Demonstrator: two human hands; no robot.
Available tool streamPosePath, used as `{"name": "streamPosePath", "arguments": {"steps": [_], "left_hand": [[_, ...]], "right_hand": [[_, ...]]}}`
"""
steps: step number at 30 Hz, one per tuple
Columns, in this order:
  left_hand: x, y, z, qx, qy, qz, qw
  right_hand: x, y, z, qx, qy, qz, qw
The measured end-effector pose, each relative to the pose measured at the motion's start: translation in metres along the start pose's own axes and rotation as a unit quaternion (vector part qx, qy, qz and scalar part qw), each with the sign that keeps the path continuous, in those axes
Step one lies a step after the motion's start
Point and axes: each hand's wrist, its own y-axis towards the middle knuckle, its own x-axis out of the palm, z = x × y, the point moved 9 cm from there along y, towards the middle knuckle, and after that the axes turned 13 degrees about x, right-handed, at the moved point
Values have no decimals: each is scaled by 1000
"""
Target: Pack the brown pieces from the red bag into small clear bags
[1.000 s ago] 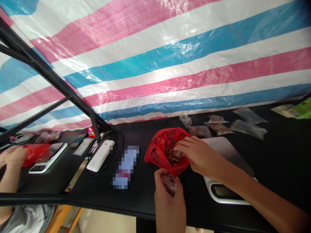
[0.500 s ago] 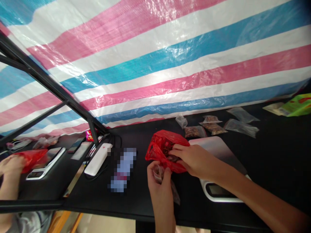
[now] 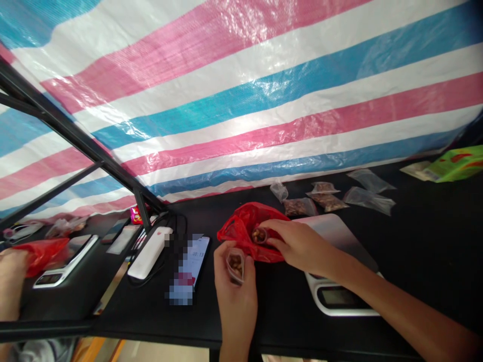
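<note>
My left hand (image 3: 236, 289) holds a small clear plastic pouch (image 3: 236, 264) with brown nuts in it, its mouth held open. My right hand (image 3: 298, 244) rests on the red plastic bag (image 3: 241, 229) lying on the black table (image 3: 433, 241) and pinches a few nuts (image 3: 258, 234) at the bag's mouth, just above the pouch. Part of a white kitchen scale (image 3: 339, 281) lies under my right forearm.
Several small pouches (image 3: 328, 198), some filled with nuts, lie behind the scale near the striped tarp. A phone (image 3: 192, 266) and a white power bank (image 3: 149, 245) lie to the left. A green package (image 3: 458, 163) sits far right. Another person's hand (image 3: 11, 281) holds a red bag (image 3: 41, 251) far left.
My right hand came out of the red bag with nuts between its fingers. My left hand brought the pouch up and opened its mouth, so the nuts inside now show.
</note>
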Motion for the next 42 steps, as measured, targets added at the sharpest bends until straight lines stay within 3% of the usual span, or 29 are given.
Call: {"name": "streamPosePath", "arguments": {"steps": [5,9,17,23,28,32,37,39,42], "left_hand": [[11,12,1,18,11,-23,1000],[23,9,-15,12,7,-25,1000],[17,-8,-19,16,49,6,999],[17,-7,-22,4,16,7,1000],[17,-5,-22,18,25,-5,1000],[3,-5,-15,63,21,66,996],[-9,-3,-1,128,37,140,981],[-2,4,3,147,9,122,982],[18,19,10,197,-43,45,978]], "right_hand": [[-11,1,-6,-28,85,36,995],[-16,-6,-26,-107,113,40,987],[-5,-32,-58,-248,0,43,968],[-10,-35,-58,-248,-41,82,965],[-16,-21,-41,-176,-50,124,975],[-13,-14,-32,-154,-61,116,979],[-19,-30,-55,-221,52,64,972],[-21,-40,-68,-258,67,57,962],[-25,-46,-73,-274,64,97,955]]}}
